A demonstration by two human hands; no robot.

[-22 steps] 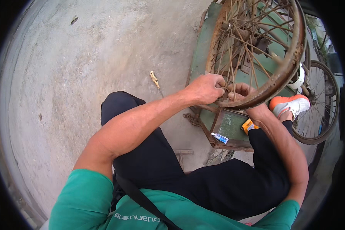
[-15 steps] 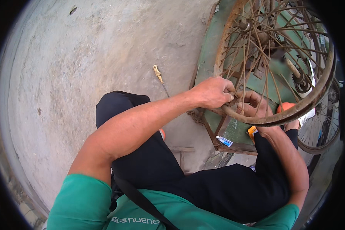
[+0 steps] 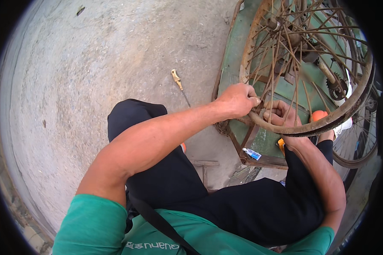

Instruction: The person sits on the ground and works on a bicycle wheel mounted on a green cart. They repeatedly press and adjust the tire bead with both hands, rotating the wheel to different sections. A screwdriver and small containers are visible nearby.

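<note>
A rusty spoked bicycle wheel (image 3: 327, 123) leans at the upper right, its hub (image 3: 273, 24) toward the top. At the near left part of its rim, my left hand (image 3: 239, 101) has thumb and fingers closed together by the inner edge. My right hand (image 3: 285, 114) reaches up behind the rim, seen through the spokes, with its fingers bent close to a spoke near the left fingertips. The two hands nearly meet. Whatever sits between the fingertips is too small and covered to make out.
Beneath the wheel lies a green panel with a rusty frame (image 3: 236, 63). A blue and white tube (image 3: 252, 153) and a yellow packet (image 3: 281, 145) rest near its front edge. On the concrete floor is a screwdriver (image 3: 176, 79). Another spoked wheel (image 3: 364, 140) stands at right.
My left hand has shifted slightly, its fingertips still at the rim. The right fingers have bent a little closer together. The view has moved slightly; the wheel stays nearly in place.
</note>
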